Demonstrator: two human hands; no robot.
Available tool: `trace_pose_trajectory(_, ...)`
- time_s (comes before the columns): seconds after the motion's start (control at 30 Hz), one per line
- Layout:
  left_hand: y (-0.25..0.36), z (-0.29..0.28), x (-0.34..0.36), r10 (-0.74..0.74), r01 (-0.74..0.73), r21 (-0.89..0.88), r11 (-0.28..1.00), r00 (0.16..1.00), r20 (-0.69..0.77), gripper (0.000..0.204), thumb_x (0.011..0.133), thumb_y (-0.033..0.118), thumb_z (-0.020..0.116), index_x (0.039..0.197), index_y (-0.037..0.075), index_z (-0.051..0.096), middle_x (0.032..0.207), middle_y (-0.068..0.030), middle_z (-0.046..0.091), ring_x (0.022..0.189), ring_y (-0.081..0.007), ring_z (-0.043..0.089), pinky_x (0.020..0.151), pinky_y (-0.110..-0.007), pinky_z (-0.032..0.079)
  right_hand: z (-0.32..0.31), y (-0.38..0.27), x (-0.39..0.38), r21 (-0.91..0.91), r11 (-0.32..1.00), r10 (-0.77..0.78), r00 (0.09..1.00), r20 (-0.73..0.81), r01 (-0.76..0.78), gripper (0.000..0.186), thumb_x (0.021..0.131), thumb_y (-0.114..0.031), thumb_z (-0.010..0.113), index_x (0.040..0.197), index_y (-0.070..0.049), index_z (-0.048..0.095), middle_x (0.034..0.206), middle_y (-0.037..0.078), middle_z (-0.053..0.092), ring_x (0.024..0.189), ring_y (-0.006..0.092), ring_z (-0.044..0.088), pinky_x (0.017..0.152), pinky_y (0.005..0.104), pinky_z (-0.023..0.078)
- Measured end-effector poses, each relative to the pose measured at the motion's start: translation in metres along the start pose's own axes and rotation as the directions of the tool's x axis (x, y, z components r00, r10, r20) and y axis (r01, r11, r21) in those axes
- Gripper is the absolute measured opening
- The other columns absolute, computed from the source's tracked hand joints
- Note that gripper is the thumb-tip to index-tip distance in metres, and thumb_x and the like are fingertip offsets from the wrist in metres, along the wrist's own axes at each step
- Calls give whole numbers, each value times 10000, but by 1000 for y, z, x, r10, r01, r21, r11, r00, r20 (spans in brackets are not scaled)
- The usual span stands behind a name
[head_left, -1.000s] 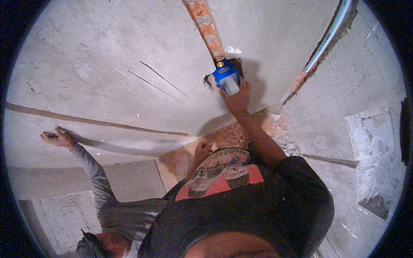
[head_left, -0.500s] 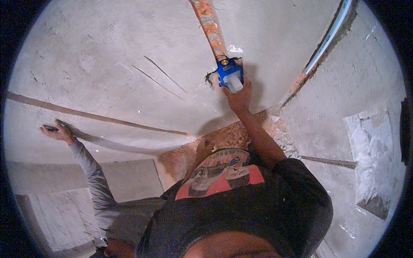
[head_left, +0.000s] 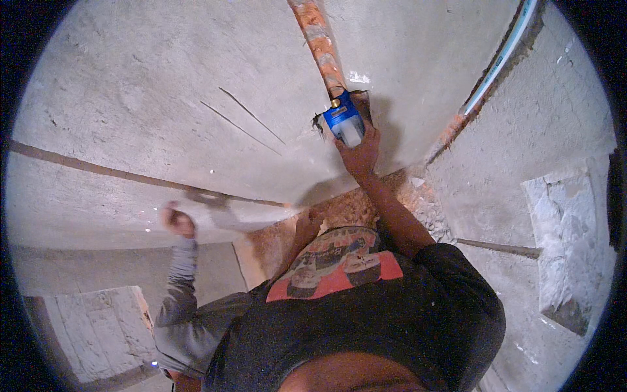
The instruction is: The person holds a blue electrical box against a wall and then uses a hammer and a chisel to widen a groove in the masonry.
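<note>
My right hand [head_left: 360, 153] is closed around the lower end of a blue valve body [head_left: 341, 116] with a brass port and a whitish translucent cover. The valve body sits at a rough cut-out [head_left: 361, 100] in the grey plastered wall, under the end of a vertical chase [head_left: 320, 46] that bares orange brick. How deep it sits in the cut-out I cannot tell. My left hand [head_left: 312, 222] hangs low in front of my shirt, near the bare brick at the foot of the wall. Its fingers blend into the brick and cannot be made out.
A co-worker's blurred hand [head_left: 178, 221] and grey sleeve are close on my left. A long horizontal groove [head_left: 130, 175] crosses the wall there. To the right, a pale pipe [head_left: 499, 62] runs in another chase. Rubble [head_left: 431, 202] lies in the corner, near a whitish slab [head_left: 565, 242].
In my right hand the valve body has turned and shifted slightly left and down, its brass port now farther left. The co-worker's hand has swung right and down, toward me.
</note>
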State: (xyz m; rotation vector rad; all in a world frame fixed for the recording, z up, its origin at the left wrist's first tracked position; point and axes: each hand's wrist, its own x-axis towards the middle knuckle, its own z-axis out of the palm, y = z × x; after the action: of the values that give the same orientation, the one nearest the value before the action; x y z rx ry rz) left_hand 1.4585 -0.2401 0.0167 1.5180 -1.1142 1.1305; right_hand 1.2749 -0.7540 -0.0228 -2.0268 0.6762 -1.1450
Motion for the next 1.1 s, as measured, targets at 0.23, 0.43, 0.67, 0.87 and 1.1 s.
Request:
trace_pose_trajectory(0.23,98,75,-208,-648,881,242,407,91,756,229,852,135,620,1047,50,535,938,-73,579,802,-159,544,749,-325,463,4,-2,6,9,997,80,996,28,-81,859,597,-355,850,1228,37,418,1126,227,487,1059,391,474,920,478,403)
trace_pose_trajectory(0.43,206,262,-124,-841,912,334,236,20,541,360,821,280,691,982,-22,579,861,-96,626,791,-197,588,750,-331,479,-6,-7,7,-14,994,107,994,27,-107,851,600,-376,851,1209,46,431,1128,220,487,1065,382,474,921,470,403)
trace_pose_trajectory(0.67,182,293,-107,-766,957,203,205,28,642,331,864,232,642,1051,-28,561,949,-90,613,856,-169,588,774,-296,481,0,-2,6,9,991,130,991,27,-130,886,594,-375,854,1238,30,401,1148,212,467,1082,377,466,927,462,399)
trace_pose_trajectory(0.87,174,330,-44,-637,980,82,-183,-182,749,413,909,363,566,1160,37,525,1092,-95,576,875,-207,595,782,-326,497,2,-1,5,-48,984,170,985,20,-169,871,600,-352,854,1242,21,398,1152,212,459,1094,375,460,928,463,399)
trace_pose_trajectory(1.1,180,389,-3,-522,875,-72,-479,-218,825,654,828,623,558,1195,84,503,1094,-74,556,1011,-232,531,890,-418,417,-2,-7,6,43,978,204,978,39,-205,869,595,-349,859,1234,22,402,1165,215,461,1097,386,463,929,467,397)
